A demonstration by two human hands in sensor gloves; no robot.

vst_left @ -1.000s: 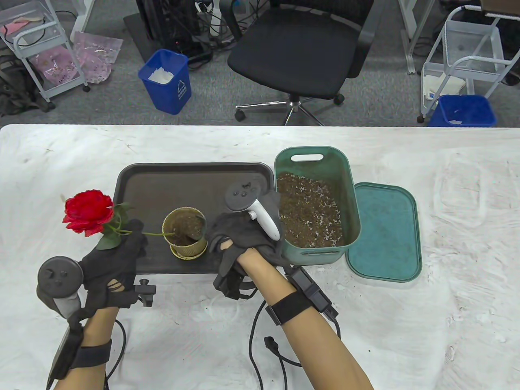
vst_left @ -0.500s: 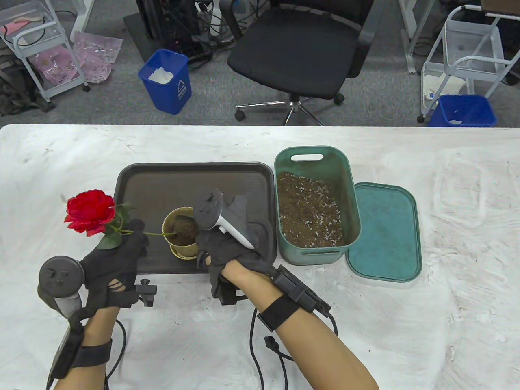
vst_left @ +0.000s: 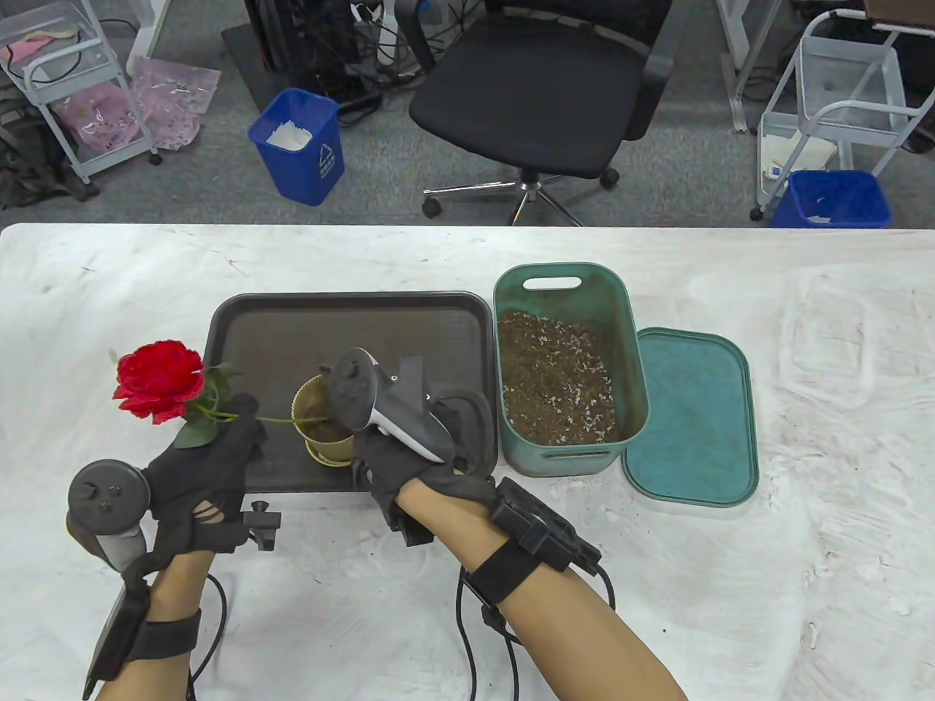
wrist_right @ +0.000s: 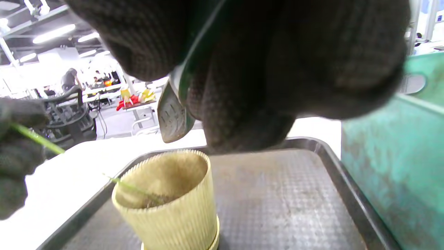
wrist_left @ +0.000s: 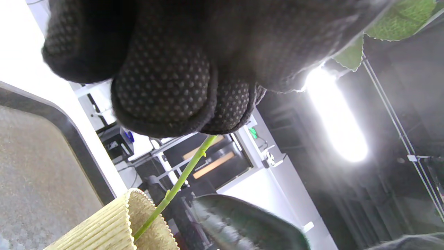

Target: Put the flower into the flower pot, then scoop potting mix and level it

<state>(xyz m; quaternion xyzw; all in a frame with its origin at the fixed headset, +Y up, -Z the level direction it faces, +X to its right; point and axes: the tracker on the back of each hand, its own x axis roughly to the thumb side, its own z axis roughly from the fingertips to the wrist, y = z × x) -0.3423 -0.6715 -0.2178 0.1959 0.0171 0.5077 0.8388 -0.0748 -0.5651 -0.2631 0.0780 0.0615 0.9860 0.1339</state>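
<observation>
A red rose (vst_left: 159,381) leans left of the ribbed yellow flower pot (vst_left: 321,442), its green stem (vst_left: 274,420) running into the pot. My left hand (vst_left: 237,427) pinches the stem; the left wrist view shows the fingers (wrist_left: 163,86) round the stem (wrist_left: 180,184) just above the pot rim (wrist_left: 114,225). My right hand (vst_left: 409,453) hovers over the pot's right side and grips a small dark scoop (wrist_right: 172,116). Its blade hangs above the pot (wrist_right: 166,194), which holds some soil. The tracker hides the scoop in the table view.
The pot stands on a dark tray (vst_left: 350,314). Right of the tray is a green bin (vst_left: 628,343) of potting mix (vst_left: 559,380), with its lid (vst_left: 690,416) lying flat beside it. Cables trail near the table's front edge.
My right hand has moved left from beside the bin to over the pot and rolled, so its tracker now covers the pot's right rim. The left hand and rose have stayed put.
</observation>
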